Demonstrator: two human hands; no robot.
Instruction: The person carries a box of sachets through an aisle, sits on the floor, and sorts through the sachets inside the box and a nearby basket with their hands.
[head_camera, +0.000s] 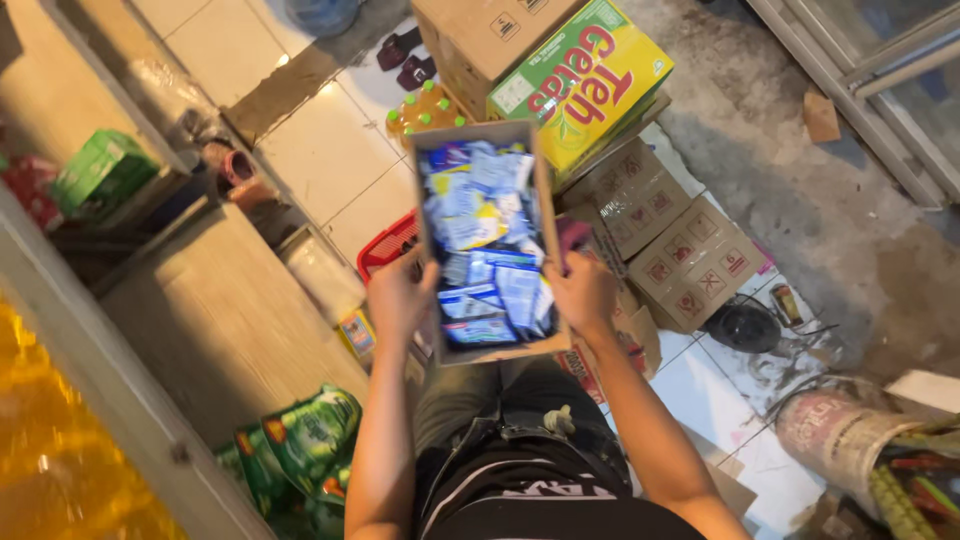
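Cardboard box (487, 140) full of small blue, white and yellow sachets (487, 245) sits between your two hands, held out in front of your waist above the floor. Its long side runs away from you, and the open top faces up so the packets show in a loose heap.

Your left hand (398, 298) grips the near left edge of the box, fingers curled around the wall, thumb resting on the rim. Your right hand (583, 292) clamps the near right edge the same way, fingers closed on the cardboard with the thumb on the inner side beside the sachets. Both hands are wrapped firmly on the box and carry it level.

Just beyond the far end of the box lies a green and yellow carton (585, 80), partly resting on a stack of plain brown cartons (680, 240) that stand on the tiled floor (320, 150) to your right. A red plastic basket (388, 245) peeks out beneath the box's left side. Yellow bottles with green caps (425, 108) stand near the far left corner. To your left runs a wooden counter (215, 320), with green refill pouches (305, 440) piled low beside your left arm. A pair of dark sandals (405, 58) lies well apart on the tiles ahead.
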